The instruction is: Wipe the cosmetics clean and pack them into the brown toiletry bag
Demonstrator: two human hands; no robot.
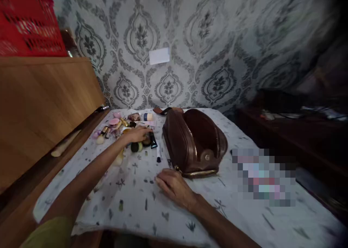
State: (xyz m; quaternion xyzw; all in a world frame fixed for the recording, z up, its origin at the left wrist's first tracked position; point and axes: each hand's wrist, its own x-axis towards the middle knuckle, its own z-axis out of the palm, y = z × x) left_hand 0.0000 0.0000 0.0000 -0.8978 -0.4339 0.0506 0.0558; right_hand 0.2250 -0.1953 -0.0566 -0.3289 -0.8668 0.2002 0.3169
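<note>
My left hand [139, 133] is over a group of cosmetics, its fingers stretched out towards the upper end of a black tube [153, 142]. Whether the fingertips touch the tube is unclear. Just below the hand lies a round dark jar [134, 147], and a brush [158, 155] with a dark tip lies to the right. A brown leather toiletry bag [178, 143] stands unzipped, its dark inside partly showing. In front of the bag's near left corner, my right hand [174, 188] rests on the cloth with fingers curled in and nothing visible in them.
A pink compact [114, 122] and a white jar with a blue band [148, 116] lie among several small cosmetics. The patterned cloth [136, 204] covers the table. A wooden cabinet [49, 106] with a red basket [29, 23] stands left; a blurred-out item [263, 179] lies right.
</note>
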